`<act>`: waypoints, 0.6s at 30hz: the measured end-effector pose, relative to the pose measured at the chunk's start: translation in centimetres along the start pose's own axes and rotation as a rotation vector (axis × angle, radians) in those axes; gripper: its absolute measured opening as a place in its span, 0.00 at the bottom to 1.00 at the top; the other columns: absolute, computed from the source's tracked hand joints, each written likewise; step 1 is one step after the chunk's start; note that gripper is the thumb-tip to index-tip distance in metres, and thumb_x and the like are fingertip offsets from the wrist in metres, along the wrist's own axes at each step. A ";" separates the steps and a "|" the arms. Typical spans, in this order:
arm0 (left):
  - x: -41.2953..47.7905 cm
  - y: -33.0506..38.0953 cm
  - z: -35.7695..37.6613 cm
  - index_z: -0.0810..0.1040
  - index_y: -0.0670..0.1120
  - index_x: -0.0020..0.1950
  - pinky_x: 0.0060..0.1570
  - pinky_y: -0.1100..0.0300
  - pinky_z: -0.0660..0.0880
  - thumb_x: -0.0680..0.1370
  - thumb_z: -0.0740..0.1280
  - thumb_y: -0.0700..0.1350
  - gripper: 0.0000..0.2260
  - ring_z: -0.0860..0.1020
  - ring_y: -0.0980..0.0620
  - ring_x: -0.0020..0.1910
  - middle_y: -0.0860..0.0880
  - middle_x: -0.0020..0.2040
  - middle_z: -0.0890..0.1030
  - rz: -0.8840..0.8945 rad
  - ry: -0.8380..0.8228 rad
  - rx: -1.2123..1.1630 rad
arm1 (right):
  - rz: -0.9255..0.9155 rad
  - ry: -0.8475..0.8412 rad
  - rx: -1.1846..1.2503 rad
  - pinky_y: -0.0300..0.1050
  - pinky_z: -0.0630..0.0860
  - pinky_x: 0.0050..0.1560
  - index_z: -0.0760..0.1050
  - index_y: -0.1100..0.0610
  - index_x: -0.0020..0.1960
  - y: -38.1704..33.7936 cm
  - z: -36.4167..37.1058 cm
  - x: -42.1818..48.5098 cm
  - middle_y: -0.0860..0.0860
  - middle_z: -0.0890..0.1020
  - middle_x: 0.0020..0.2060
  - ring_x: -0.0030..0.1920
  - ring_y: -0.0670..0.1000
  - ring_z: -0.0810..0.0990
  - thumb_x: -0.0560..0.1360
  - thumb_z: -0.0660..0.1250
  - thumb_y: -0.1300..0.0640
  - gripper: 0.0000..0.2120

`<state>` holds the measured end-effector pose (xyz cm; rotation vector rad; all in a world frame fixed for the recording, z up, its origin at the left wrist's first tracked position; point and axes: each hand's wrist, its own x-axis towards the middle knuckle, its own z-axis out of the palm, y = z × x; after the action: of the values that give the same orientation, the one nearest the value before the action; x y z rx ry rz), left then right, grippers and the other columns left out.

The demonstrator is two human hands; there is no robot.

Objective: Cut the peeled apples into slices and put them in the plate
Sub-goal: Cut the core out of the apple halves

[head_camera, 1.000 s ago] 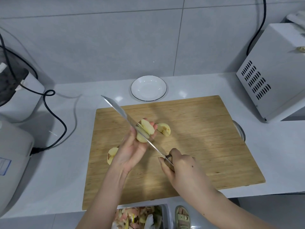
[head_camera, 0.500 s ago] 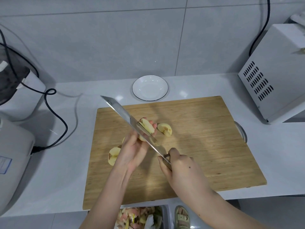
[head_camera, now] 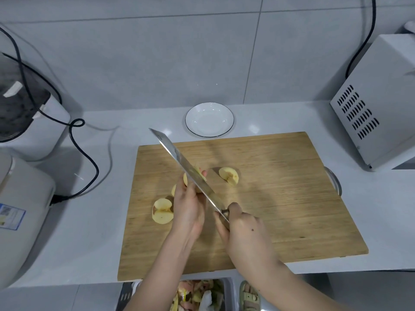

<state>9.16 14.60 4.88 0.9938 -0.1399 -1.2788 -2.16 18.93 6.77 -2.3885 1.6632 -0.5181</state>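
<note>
Rectangular light wooden cutting board [head_camera: 280, 198], lying flat on a white countertop [head_camera: 101, 221] before a grey tiled wall [head_camera: 157, 52]. Left hand [head_camera: 188, 207]: over the middle of the board, fingers curled round a pale yellow peeled apple piece [head_camera: 185, 179], gripping it from the near side. Right hand [head_camera: 242, 230]: fingers closed round the handle of a long steel kitchen knife [head_camera: 179, 160], the handle almost wholly hidden in the fist. Knife blade: runs diagonally from the right hand up and to the left, crosses the held apple piece and ends past the board's far edge; how deep it sits in the fruit cannot be told. Loose peeled apple wedge [head_camera: 229, 175]: on the board, to the right of the blade, apart from both hands. Two peeled apple chunks [head_camera: 162, 211]: touching each other on the board, just left of the left wrist. Round white plate with a thin dark rim [head_camera: 232, 120]: on the countertop just beyond the board's far edge, holding no slices. White vented appliance box [head_camera: 377, 113]: at right. Black power cable [head_camera: 89, 158]: looped across the countertop at left. Rounded white appliance [head_camera: 20, 209]: at the left edge. Bin of apple peelings [head_camera: 197, 295]: below the counter's near edge.
</note>
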 end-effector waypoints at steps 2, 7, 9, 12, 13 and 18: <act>-0.2 0.0 -0.1 0.66 0.37 0.69 0.44 0.65 0.78 0.81 0.60 0.46 0.20 0.80 0.56 0.52 0.49 0.46 0.80 0.031 0.005 0.043 | 0.026 -0.008 0.086 0.31 0.52 0.19 0.71 0.58 0.32 0.1 0.1 -0.1 0.48 0.70 0.16 0.14 0.47 0.69 0.66 0.76 0.53 0.16; -0.2 0.2 -0.5 0.67 0.36 0.68 0.57 0.60 0.75 0.79 0.60 0.50 0.23 0.81 0.57 0.50 0.48 0.47 0.83 0.030 -0.036 0.072 | 0.143 -0.134 0.347 0.33 0.59 0.24 0.66 0.55 0.38 0.7 -0.5 0.0 0.46 0.69 0.25 0.24 0.46 0.69 0.78 0.60 0.48 0.15; 0.2 0.5 -0.9 0.69 0.36 0.65 0.61 0.55 0.73 0.79 0.61 0.49 0.21 0.80 0.52 0.52 0.46 0.50 0.82 -0.009 -0.036 0.053 | 0.221 -0.137 0.540 0.34 0.62 0.23 0.65 0.53 0.34 1.0 -1.1 0.0 0.45 0.67 0.23 0.22 0.45 0.69 0.77 0.61 0.48 0.16; 0.9 0.9 -1.8 0.72 0.38 0.60 0.62 0.53 0.72 0.80 0.60 0.43 0.12 0.78 0.46 0.56 0.40 0.57 0.77 -0.113 -0.083 0.033 | 0.303 -0.068 0.776 0.44 0.66 0.23 0.64 0.51 0.30 1.1 -1.9 0.3 0.46 0.67 0.19 0.21 0.46 0.68 0.75 0.64 0.45 0.19; 1.0 1.0 -2.1 0.72 0.38 0.58 0.63 0.51 0.71 0.79 0.60 0.40 0.10 0.77 0.44 0.59 0.38 0.57 0.77 -0.142 -0.118 0.028 | 0.308 -0.041 0.813 0.45 0.67 0.24 0.65 0.53 0.28 1.1 -2.0 0.5 0.47 0.68 0.19 0.21 0.48 0.68 0.73 0.64 0.43 0.21; -0.5 1.5 -2.8 0.75 0.41 0.60 0.62 0.49 0.69 0.65 0.63 0.31 0.23 0.75 0.43 0.62 0.40 0.58 0.78 -0.061 -0.375 0.270 | 0.368 0.003 0.875 0.45 0.70 0.26 0.69 0.56 0.29 0.7 -2.4 2.9 0.55 0.73 0.22 0.21 0.49 0.72 0.67 0.71 0.39 0.23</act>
<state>11.76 16.47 4.42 0.9805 -0.5876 -1.5211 -2.82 16.12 9.24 -1.4266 1.4020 -0.9292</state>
